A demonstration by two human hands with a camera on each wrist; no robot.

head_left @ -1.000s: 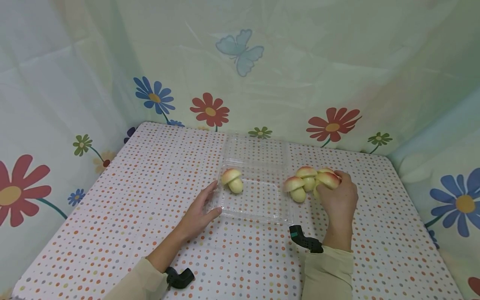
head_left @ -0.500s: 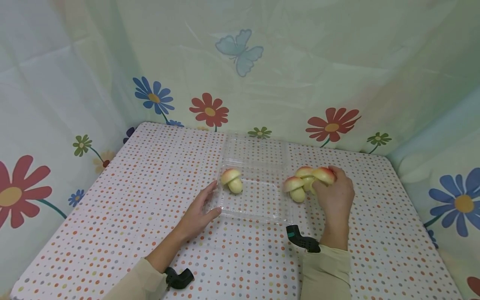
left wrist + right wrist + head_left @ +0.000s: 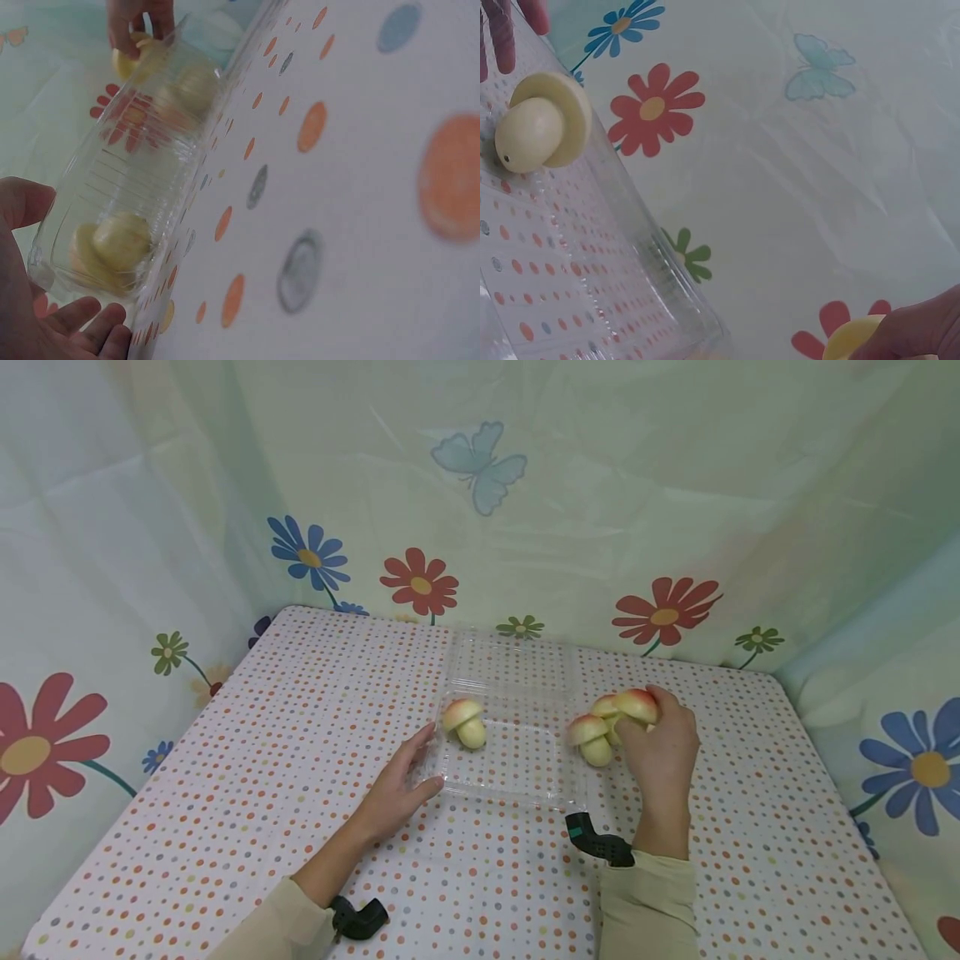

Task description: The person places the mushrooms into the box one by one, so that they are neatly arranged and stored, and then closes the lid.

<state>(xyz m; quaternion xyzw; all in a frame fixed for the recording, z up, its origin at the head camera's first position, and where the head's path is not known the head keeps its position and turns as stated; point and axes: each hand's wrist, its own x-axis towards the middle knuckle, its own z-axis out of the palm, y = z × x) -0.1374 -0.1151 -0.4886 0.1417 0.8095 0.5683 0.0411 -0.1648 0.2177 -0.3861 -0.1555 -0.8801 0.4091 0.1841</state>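
With thumb and fingers, my right hand (image 3: pixel 663 747) pinches a toy mushroom (image 3: pixel 636 703) with a red-and-yellow cap. It overlaps two similar mushrooms to the right of a clear plastic clamshell container (image 3: pixel 517 768): the nearer mushroom (image 3: pixel 597 750) by the container's right wall, the farther mushroom (image 3: pixel 602 704) partly hidden. Another mushroom (image 3: pixel 470 724) lies inside the container at its left end, its pale stem turned out in the right wrist view. Fingers loosely extended, my left hand (image 3: pixel 393 793) touches the container's left side, thumb at the near corner (image 3: pixel 41 274).
The container's transparent lid (image 3: pixel 513 660) lies opened toward the back. A dotted cloth covers the table (image 3: pixel 360 677). Behind it hangs a curtain (image 3: pixel 585 510) printed with flowers and a butterfly. Black wrist devices (image 3: pixel 600 842) sit on both forearms.
My right hand has moved left toward the container, carrying the pinched mushroom from the right of the group to over it. My left hand and the container have stayed put.
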